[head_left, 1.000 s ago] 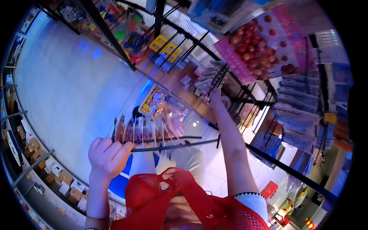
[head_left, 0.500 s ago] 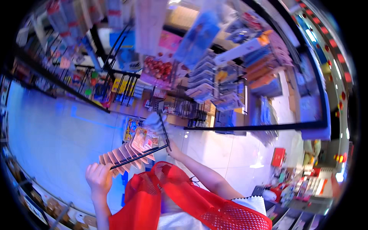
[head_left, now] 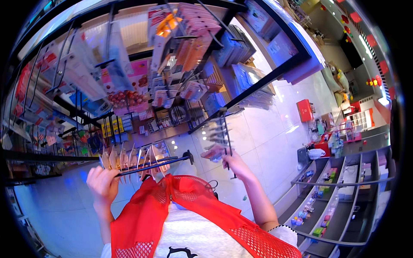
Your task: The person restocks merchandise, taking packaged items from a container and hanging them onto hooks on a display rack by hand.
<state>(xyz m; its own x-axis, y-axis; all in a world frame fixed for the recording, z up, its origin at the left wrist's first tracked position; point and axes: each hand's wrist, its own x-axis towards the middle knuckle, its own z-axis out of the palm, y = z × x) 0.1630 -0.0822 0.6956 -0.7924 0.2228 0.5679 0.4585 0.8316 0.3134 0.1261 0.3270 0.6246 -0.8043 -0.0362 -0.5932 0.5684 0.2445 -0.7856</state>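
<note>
My left hand [head_left: 103,182] is closed round the end of a black display hook [head_left: 148,164], which lies nearly level in front of my red vest. Several pinkish carded packs [head_left: 128,158] hang in a row along it. Off to the right, my right hand [head_left: 236,166] grips a second black display hook [head_left: 226,133], which points away from me. Several small bluish packs [head_left: 214,152] hang on that one, blurred. The two hooks are apart. What is printed on the packs is too small to tell.
Ahead stands a black-framed display rack [head_left: 275,79] with many packs on hooks, among them pink packs [head_left: 195,21] and blue sleeves [head_left: 254,84]. A red box [head_left: 304,110] sits on the tiled floor at right. A grey compartment shelf [head_left: 344,215] holds small goods at the lower right.
The view has turned right, so the rack sits further left. My right hand has moved right with its hook, away from the left one. The left hand still holds its hook.
</note>
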